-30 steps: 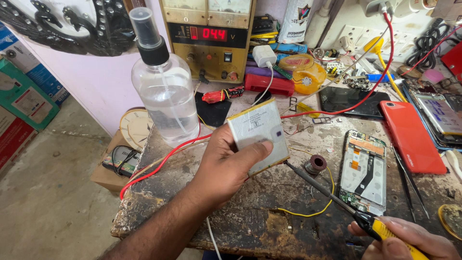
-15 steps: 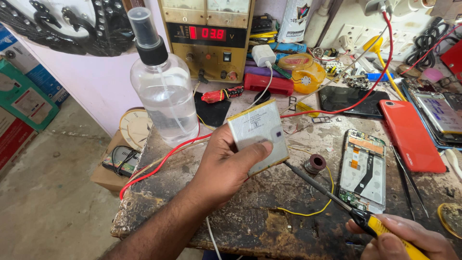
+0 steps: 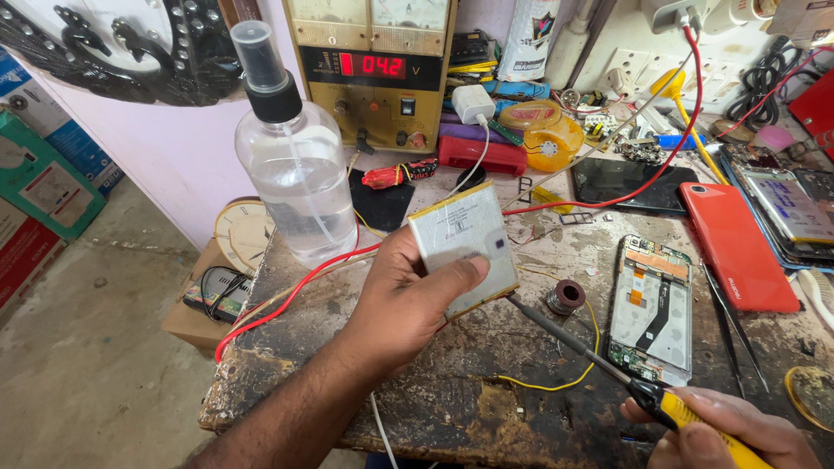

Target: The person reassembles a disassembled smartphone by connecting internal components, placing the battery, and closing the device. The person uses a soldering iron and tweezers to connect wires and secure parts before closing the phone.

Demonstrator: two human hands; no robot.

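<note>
Clasping the battery [image 3: 462, 250] mid-frame, my left hand [image 3: 408, 300] tilts it while my right hand [image 3: 721, 427], lower right, grips a probe [image 3: 599, 365]; upper left, the bottle [image 3: 295, 165] holds clear liquid.

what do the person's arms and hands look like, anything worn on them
Both are bare. The left hand shows no glove, ring or watch, and its forearm is uncovered to the frame edge, no sleeve in view. Only part of the right hand shows, also ungloved.

The person's left hand [image 3: 408, 300] was bare, with no glove and no ring. The arm behind it had no sleeve and showed fine hair. The right hand [image 3: 725, 430] was bare too, mostly cut off.
</note>
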